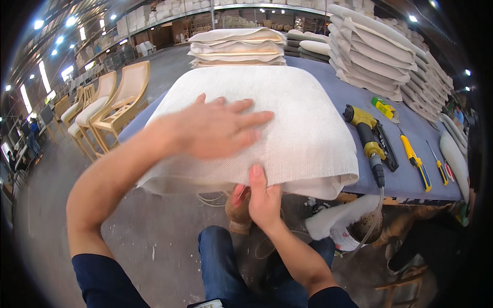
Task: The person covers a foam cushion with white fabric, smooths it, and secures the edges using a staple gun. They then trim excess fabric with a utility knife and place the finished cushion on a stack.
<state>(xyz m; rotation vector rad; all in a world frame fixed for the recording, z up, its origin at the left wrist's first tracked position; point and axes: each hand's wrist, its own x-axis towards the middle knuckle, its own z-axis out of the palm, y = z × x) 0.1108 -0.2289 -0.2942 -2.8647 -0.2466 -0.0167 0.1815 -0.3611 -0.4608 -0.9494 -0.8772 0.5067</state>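
**Two hands on a pale cloth-covered pad, its front edge hanging loose**

Clock directions run from the middle of the pad [303, 123], with the wearer at 6 o'clock; the pad lies on a blue-topped table [346, 98]; the left hand [221, 126], blurred, is spread flat over its top, fingers toward 3 o'clock, gripping nothing; the right hand [264, 203], at 6 o'clock, pinches the front edge, thumb above and fingers beneath.

The top looks covered and fairly smooth, so that part seems done; the cloth droops from 4 to 7 o'clock, seemingly unfastened, so the edge looks unfinished; the underside is hidden.

The pad reaches the table's near edge, with the wearer's knees [218, 256] below; a stack of pale pads [239, 46] stands behind at 12, a taller stack [370, 51] at 2, with a strip of tabletop between; a yellow-and-black air tool [365, 131] lies just beside the pad at 3, its hose [381, 197] dropping over the edge at 4; floor [169, 231] opens out at 8, and wooden chairs [134, 84] stand between 9 and 10.
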